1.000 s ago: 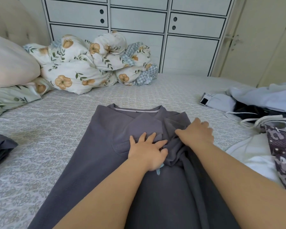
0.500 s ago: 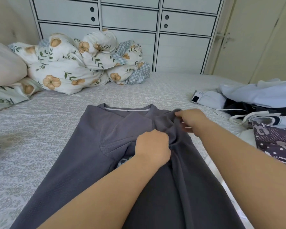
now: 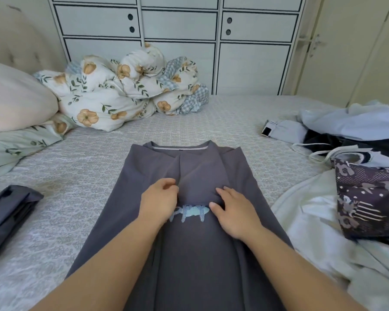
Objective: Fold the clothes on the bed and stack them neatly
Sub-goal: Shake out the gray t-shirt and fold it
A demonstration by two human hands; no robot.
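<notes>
A grey T-shirt lies flat on the bed in front of me, collar away from me, with both sleeves folded in over the chest. A pale blue fish print shows between my hands. My left hand has its fingers curled on the edge of the folded-in left sleeve. My right hand rests on the folded-in right sleeve with its fingers fairly straight. A folded dark grey garment lies at the left edge.
Unfolded clothes are heaped at the right: a pale blue piece, a dark patterned one and a white one. A flowered duvet and a pillow lie at the back left, before a white wardrobe.
Both sleeves have been brought in and laid flat over the chest. My right hand came back toward me from the shoulder and opened onto the fabric. The fish print is uncovered.
</notes>
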